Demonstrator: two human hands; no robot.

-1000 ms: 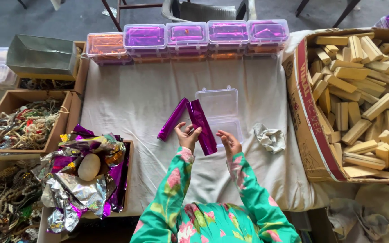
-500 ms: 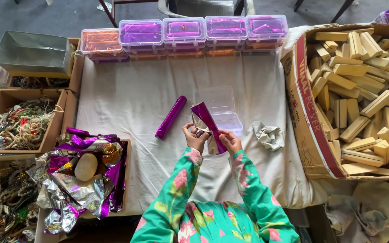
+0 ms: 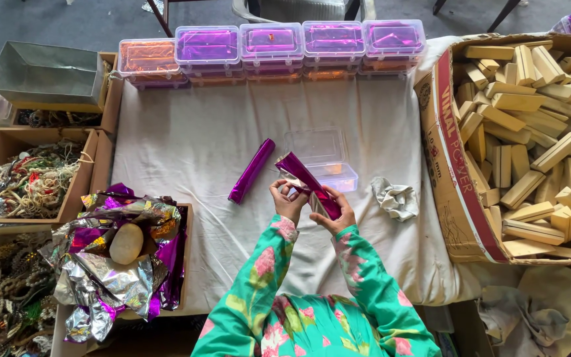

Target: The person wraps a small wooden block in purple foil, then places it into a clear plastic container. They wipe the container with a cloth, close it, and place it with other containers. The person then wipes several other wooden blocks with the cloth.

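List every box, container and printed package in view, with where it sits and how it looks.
Cardboard carton, right: brown, red-striped printed side, full of wooden blocks.
Lidded plastic boxes, far edge: a row, clear, purple and orange contents.
Open clear box, centre, beyond the hands.
Metal tray, far left: grey, rectangular.
Cardboard tray, left: brown, holding cords.
Purple foil-wrapped block: held by left hand and right hand.
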